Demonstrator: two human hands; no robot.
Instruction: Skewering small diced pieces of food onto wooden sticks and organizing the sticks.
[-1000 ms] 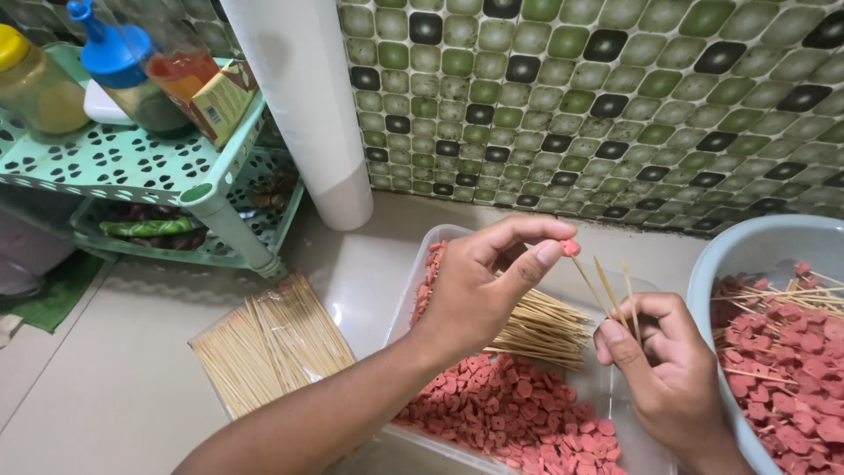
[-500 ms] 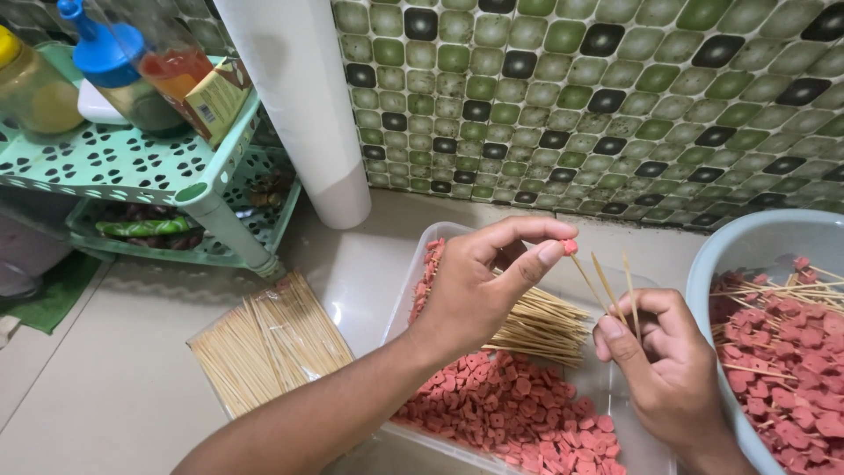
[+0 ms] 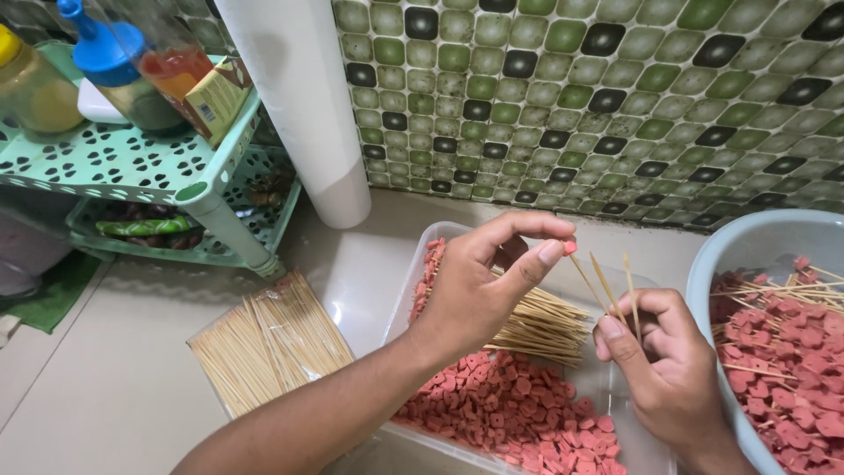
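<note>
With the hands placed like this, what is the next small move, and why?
Probably press the pink slice pinched in the left hand down onto a skewer tip. The right hand holds three skewers upright, tips bare, and the slice sits just above and left of the nearest tip.

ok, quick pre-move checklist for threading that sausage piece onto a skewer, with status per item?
1. Sausage piece pinched at the fingertips of the left hand: ok.
2. Skewers held upright in the right hand, tips exposed: ok.
3. Just one skewer presented: not ok, three tips stick up.
4. Piece lined up on a tip: not ok, it sits up and left of the tips, apart.
5. More pieces within reach in the clear tray: ok.
6. Room in the blue basin for finished skewers: cannot tell, it is partly out of frame.
</note>
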